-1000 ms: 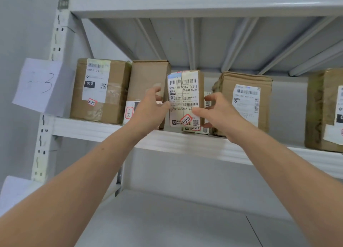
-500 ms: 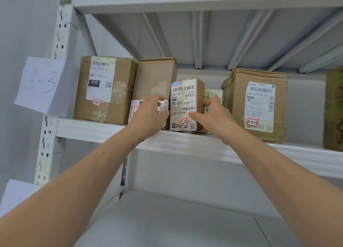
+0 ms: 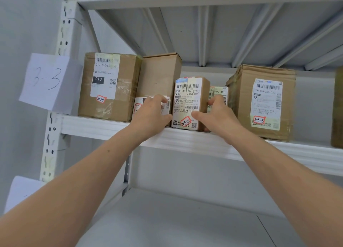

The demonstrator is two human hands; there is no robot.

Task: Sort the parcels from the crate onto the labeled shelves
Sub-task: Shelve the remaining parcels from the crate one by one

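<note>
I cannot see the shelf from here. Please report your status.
Left hand and right hand grip parcel. Parcel stands on shelf, tall box close beside. No obstruction seen.

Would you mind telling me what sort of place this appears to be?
Probably a parcel storeroom: metal shelving, a handwritten 3-3 sign on its post, and cardboard parcels bearing shipping labels and handwritten slot codes.

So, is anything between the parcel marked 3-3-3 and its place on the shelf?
Nothing visible. The 3-3-3 parcel already stands on the shelf, in the gap between the tall box and the 3-3-5 box.
</note>
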